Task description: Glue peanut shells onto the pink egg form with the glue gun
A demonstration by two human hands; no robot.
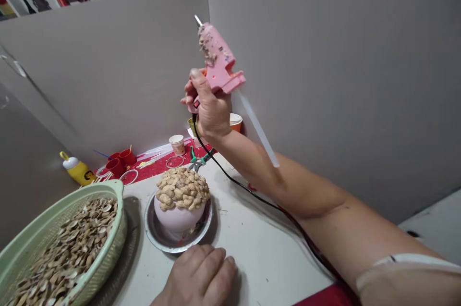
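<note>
My right hand point(209, 106) is raised above the table and grips a pink glue gun point(219, 63), nozzle pointing up, a clear glue stick point(259, 130) jutting from its back and a black cord point(248, 188) trailing down to the table. My left hand point(200, 275) rests on the white table point(252, 248) at the near edge, fingers curled loosely together, holding nothing I can see. Just beyond it a pink rounded object point(178, 217) covered on top with glued peanut shells point(183, 188) sits in a metal dish point(165, 241).
A green basket point(108, 243) full of loose peanut shells stands at the left. At the back lie a red mat point(158, 167), red cups point(120, 162), paper cups point(177, 144), a yellow bottle point(77, 169) and scissors point(200, 161). Grey walls close in behind and to the right.
</note>
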